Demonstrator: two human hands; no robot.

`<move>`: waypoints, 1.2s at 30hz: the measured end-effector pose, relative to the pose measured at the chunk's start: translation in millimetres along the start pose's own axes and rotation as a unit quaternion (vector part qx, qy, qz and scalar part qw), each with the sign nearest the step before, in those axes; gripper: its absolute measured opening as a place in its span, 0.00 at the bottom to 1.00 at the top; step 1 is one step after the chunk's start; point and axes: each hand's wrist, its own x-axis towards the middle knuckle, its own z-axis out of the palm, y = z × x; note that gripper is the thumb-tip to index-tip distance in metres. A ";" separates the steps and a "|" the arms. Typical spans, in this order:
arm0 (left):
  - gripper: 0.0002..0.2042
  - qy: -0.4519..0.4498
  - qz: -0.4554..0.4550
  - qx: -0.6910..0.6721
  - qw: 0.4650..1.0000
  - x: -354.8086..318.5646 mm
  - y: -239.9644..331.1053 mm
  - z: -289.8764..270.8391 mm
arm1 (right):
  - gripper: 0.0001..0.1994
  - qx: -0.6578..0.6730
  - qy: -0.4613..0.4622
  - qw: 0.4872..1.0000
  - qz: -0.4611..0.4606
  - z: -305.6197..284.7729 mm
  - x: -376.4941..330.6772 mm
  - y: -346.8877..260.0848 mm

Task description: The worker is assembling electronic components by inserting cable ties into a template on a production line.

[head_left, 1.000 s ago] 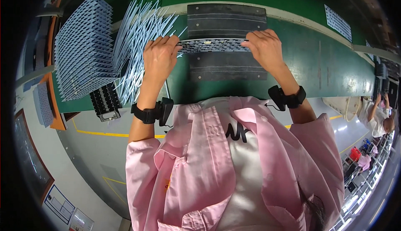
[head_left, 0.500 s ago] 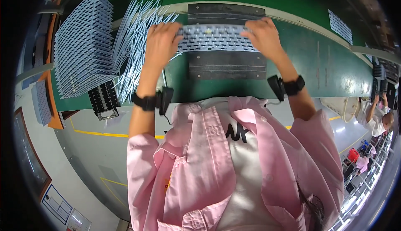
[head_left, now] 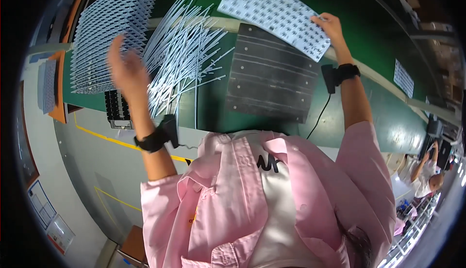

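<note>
My right hand pinches the right end of a thin white perforated panel, patterned like a keyboard plate. The panel is tilted, over the far edge of a dark ridged block on the green bench. My left hand is in front of a tall stack of similar perforated panels. Its fingers are blurred but look apart, with nothing seen in them; whether it touches the stack I cannot tell. Between the stack and the block lies a loose heap of thin white strips.
A black slotted rack sits below the stack at the bench edge. Another perforated panel lies far right. A co-worker sits farther along the bench. A pale rail runs across the bench's far side.
Both hands held the panel over the block; now the left has let go and moved left toward the stack. The right has carried the panel up and away, uncovering the block.
</note>
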 end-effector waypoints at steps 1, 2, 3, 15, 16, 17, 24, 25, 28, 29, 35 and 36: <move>0.22 0.076 -0.055 0.047 0.994 -7.5 -22.5 -19.0 | 0.18 -0.010 0.018 1.000 -0.010 -6.8 20.6 6.2; 0.22 0.065 -0.072 0.130 0.987 -18.7 -51.2 -38.2 | 0.22 -0.020 0.031 0.999 -0.024 -11.1 38.9 7.0; 0.22 0.054 -0.092 0.216 0.971 -31.1 -74.1 -57.2 | 0.22 -0.020 0.017 0.999 -0.040 -10.3 53.5 1.8; 0.13 -0.255 -0.026 0.334 0.907 -41.7 -197.3 -137.2 | 0.14 -0.037 0.178 0.976 -0.119 -20.6 3.8 -24.9; 0.13 -0.259 -0.016 0.331 0.907 -38.3 -204.2 -148.8 | 0.13 -0.026 0.153 0.979 -0.135 -28.7 -16.4 -38.0; 0.11 -0.299 -0.063 0.333 0.892 -33.8 -208.2 -157.7 | 0.13 -0.017 0.129 0.980 -0.153 -37.9 -36.3 -51.6; 0.09 -0.421 0.017 0.139 0.896 13.9 25.3 -89.3 | 0.12 -0.215 0.153 0.862 -0.433 -22.5 -206.2 -168.8; 0.10 -0.426 0.122 0.093 0.892 9.1 67.6 -74.5 | 0.12 -0.229 0.136 0.852 -0.451 0.7 -224.9 -189.8; 0.10 -0.427 0.282 -0.110 0.852 -4.3 149.1 10.6 | 0.12 -0.358 0.082 0.855 -0.368 17.3 -240.9 -183.9; 0.11 -0.443 0.278 -0.095 0.847 -8.5 169.2 23.0 | 0.12 -0.436 0.014 0.849 -0.298 20.0 -242.3 -176.2; 0.12 -0.251 0.231 -0.254 0.905 -16.4 156.7 36.0 | 0.11 -0.315 0.020 0.944 -0.093 -99.1 -231.7 -40.3; 0.13 -0.311 0.199 -0.227 0.901 -14.9 140.7 28.3 | 0.13 -0.327 -0.011 0.945 -0.021 -123.3 -231.4 -17.9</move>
